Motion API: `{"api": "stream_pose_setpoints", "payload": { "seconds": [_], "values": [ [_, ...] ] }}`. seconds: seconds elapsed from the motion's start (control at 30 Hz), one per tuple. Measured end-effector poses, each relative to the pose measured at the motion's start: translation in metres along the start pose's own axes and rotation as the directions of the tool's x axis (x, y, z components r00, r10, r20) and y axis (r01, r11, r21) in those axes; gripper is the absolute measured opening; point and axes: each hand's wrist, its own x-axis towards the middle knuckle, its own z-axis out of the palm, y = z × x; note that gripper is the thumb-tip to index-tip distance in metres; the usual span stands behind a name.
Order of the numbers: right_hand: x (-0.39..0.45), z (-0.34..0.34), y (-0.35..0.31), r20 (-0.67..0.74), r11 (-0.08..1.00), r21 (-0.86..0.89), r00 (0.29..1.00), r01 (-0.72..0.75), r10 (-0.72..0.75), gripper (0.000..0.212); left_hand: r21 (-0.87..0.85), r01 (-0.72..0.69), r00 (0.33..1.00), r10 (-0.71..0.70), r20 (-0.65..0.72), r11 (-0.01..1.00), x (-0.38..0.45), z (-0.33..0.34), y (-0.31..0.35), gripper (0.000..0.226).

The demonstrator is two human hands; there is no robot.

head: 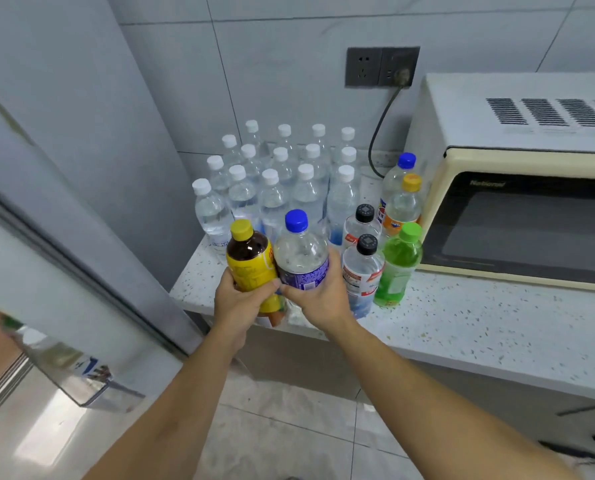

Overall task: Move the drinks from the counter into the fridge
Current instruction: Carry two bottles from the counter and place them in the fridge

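Note:
My left hand (pixel 238 304) grips a dark tea bottle (pixel 248 258) with a yellow cap and yellow label. My right hand (pixel 318 299) grips a clear blue-capped bottle (pixel 301 254) with a purple label. Both bottles are upright, side by side, at the front left corner of the speckled counter (pixel 462 327). To their right stand two clear black-capped bottles (pixel 362 268), a green bottle (pixel 398 265), an orange-labelled yellow-capped bottle (pixel 404 204) and a second blue-capped bottle (pixel 398 174). Behind them is a block of several white-capped water bottles (pixel 282 181). The fridge door (pixel 47 258) hangs open at left.
A cream microwave (pixel 517 188) fills the counter's right back, its cord (pixel 381 133) running up to a wall socket (pixel 381 66). The fridge door's shelf (pixel 81 368) juts out at lower left. Tiled floor lies below the counter edge.

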Motion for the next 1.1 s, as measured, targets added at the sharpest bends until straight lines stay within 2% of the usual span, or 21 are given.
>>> {"api": "stream_pose_setpoints", "payload": {
  "seconds": [0.13, 0.3, 0.47, 0.57, 0.7, 0.87, 0.93, 1.03, 1.1],
  "values": [
    [-0.024, -0.017, -0.008, 0.034, 1.0, 0.007, 0.999, 0.027, -0.027, 0.086, -0.052, -0.048, 0.998, 0.046, -0.032, 0.997, -0.034, -0.002, 0.002, 0.068],
    [-0.054, -0.043, -0.013, 0.113, 0.997, 0.083, 0.994, -0.002, -0.007, 0.081, -0.132, -0.023, 1.0, 0.024, 0.002, 0.991, -0.082, -0.012, -0.004, 0.07],
    [-0.089, -0.051, -0.013, 0.233, 0.985, 0.134, 0.97, -0.105, 0.072, 0.072, -0.21, 0.014, 0.998, 0.0, 0.065, 0.978, -0.133, -0.035, -0.02, 0.067],
    [-0.111, -0.046, -0.011, 0.313, 0.972, 0.154, 0.942, -0.177, 0.122, 0.077, -0.257, 0.059, 0.998, -0.049, 0.046, 0.965, -0.16, -0.051, -0.031, 0.072],
    [-0.144, -0.026, -0.007, 0.384, 0.963, 0.154, 0.911, -0.223, 0.149, 0.074, -0.275, 0.07, 0.996, -0.082, -0.031, 0.959, -0.195, -0.078, -0.047, 0.073],
    [-0.184, 0.017, -0.004, 0.483, 0.956, 0.136, 0.86, -0.262, 0.167, 0.086, -0.306, 0.086, 0.974, -0.145, -0.176, 0.948, -0.235, -0.127, -0.063, 0.082],
    [-0.199, 0.039, -0.005, 0.527, 0.953, 0.127, 0.833, -0.274, 0.169, 0.086, -0.326, 0.09, 0.949, -0.18, -0.259, 0.941, -0.249, -0.149, -0.067, 0.091],
    [-0.223, 0.074, -0.009, 0.584, 0.956, 0.096, 0.794, -0.276, 0.17, 0.084, -0.375, 0.078, 0.904, -0.224, -0.364, 0.924, -0.271, -0.189, -0.075, 0.078],
    [-0.24, 0.099, -0.012, 0.612, 0.959, 0.082, 0.773, -0.27, 0.165, 0.081, -0.408, 0.063, 0.866, -0.254, -0.431, 0.911, -0.287, -0.218, -0.079, 0.082]
  ]
}}
